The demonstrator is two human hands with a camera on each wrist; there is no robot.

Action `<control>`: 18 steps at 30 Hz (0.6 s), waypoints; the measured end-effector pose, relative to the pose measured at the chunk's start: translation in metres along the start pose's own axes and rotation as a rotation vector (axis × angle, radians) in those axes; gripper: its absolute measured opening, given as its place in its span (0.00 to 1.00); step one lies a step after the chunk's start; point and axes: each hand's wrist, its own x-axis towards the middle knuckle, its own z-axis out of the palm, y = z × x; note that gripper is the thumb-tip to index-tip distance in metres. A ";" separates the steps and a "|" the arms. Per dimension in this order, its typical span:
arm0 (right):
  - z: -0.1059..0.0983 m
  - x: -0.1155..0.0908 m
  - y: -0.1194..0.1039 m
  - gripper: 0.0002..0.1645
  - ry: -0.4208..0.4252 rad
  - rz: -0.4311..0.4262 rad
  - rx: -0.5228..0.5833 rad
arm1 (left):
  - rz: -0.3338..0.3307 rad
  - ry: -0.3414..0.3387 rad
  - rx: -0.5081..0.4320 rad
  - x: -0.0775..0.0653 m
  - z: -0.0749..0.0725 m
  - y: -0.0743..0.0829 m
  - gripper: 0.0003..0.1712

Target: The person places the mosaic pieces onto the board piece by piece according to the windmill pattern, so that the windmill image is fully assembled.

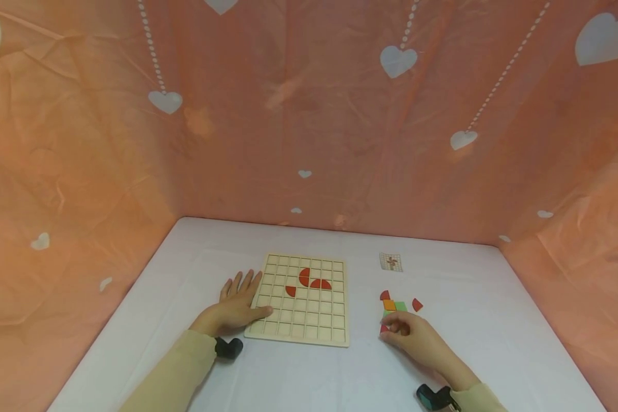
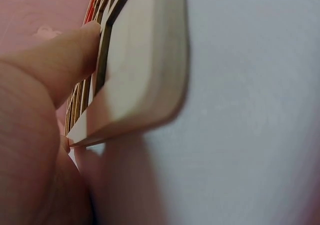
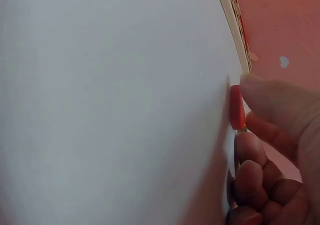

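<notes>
Pinching a red piece (image 3: 235,110) between thumb and forefinger, the right hand (image 1: 414,339) curls, the left hand (image 1: 237,308) lying outspread

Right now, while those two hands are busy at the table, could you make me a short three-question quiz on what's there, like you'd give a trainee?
1. Multiple choice: what colour is the piece that the right hand pinches?
A) green
B) red
C) orange

2. Short answer: which hand has its thumb on the wooden board?

3. True or false: in the head view, the small picture card lies farther away than the orange piece.

Key:
1. B
2. The left hand
3. True
</notes>
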 end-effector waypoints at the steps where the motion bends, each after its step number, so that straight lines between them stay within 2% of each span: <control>1: 0.000 0.000 0.000 0.15 0.003 0.000 -0.004 | 0.000 0.000 -0.003 0.000 0.000 0.000 0.57; 10: 0.005 0.000 -0.002 0.12 0.038 0.040 -0.041 | -0.007 -0.009 0.003 0.000 0.000 0.002 0.57; 18: 0.006 -0.001 -0.003 0.11 0.035 0.031 -0.045 | 0.001 -0.001 -0.018 -0.002 -0.001 0.003 0.57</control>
